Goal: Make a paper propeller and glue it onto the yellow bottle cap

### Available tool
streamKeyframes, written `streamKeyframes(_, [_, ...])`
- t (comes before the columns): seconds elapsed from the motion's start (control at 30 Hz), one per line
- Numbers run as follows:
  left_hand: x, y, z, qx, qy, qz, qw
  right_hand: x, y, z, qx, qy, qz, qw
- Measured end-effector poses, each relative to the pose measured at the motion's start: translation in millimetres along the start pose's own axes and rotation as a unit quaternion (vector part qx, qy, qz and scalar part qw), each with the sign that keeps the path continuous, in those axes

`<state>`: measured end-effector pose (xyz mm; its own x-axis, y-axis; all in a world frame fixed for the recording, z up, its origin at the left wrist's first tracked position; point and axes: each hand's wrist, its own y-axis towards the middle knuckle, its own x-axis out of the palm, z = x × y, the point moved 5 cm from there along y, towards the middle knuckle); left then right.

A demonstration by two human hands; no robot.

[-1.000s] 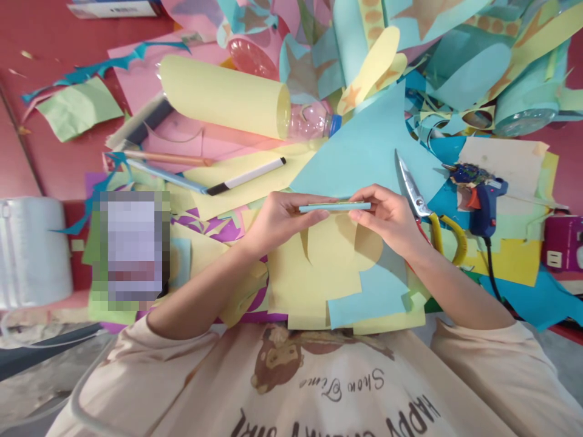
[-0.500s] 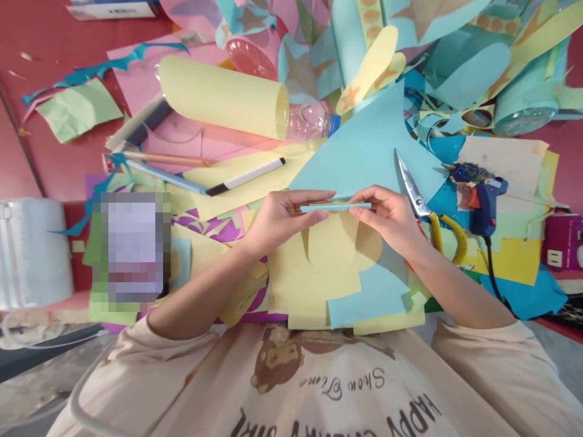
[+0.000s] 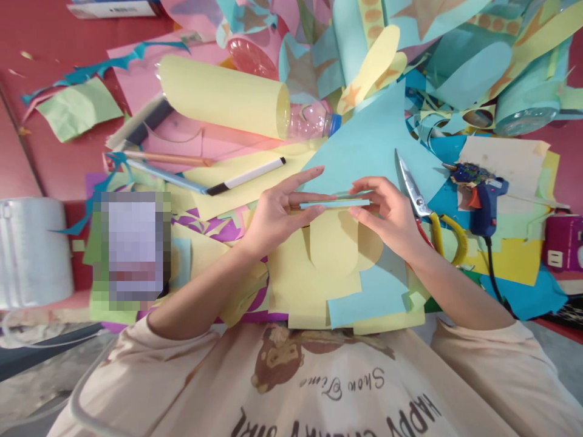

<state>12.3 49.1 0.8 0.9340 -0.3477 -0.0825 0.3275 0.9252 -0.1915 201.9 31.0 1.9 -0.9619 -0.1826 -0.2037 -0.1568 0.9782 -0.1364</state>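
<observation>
I see the blue strip [image 3: 339, 204] above yellow paper [image 3: 319, 288], its ends pinched between fingers of left hand [image 3: 276, 215] and right hand [image 3: 392, 212]; I judge it light, easily creased, best held there.

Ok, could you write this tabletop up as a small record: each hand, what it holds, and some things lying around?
Left hand: holds the left end of a narrow light-blue paper piece, seen nearly edge-on
Right hand: holds its right end
Beneath: overlapping pale-yellow paper pieces
Cutting tool: silver-bladed scissors with yellow handles, beside the right hand
Further right: dark-blue glue gun with an orange trigger
Marker: white with black ends, beyond the left hand
Container: clear plastic bottle with a blue cap, on its side, yellow paper around it
</observation>
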Motion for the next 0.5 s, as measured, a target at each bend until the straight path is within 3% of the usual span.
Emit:
streamKeyframes(0.1, [-1.8, -0.1, -1.0, 0.003, 0.013, 0.010, 1.000, -2.9, -1.3, -9.1, -0.104, -0.093, 0.033, 0.990])
streamKeyframes(0.2, [-2.1, 0.0, -2.4, -0.001, 0.031, 0.010, 0.999, -3.7, -3.9, -18.2, -0.203, -0.209, 0.060, 0.955])
streamKeyframes(0.5, [-1.8, -10.6, 8.7, 0.016, 0.075, -0.002, 0.997, -3.4, -19.2, -35.6, -0.294, -0.372, 0.089, 0.876])
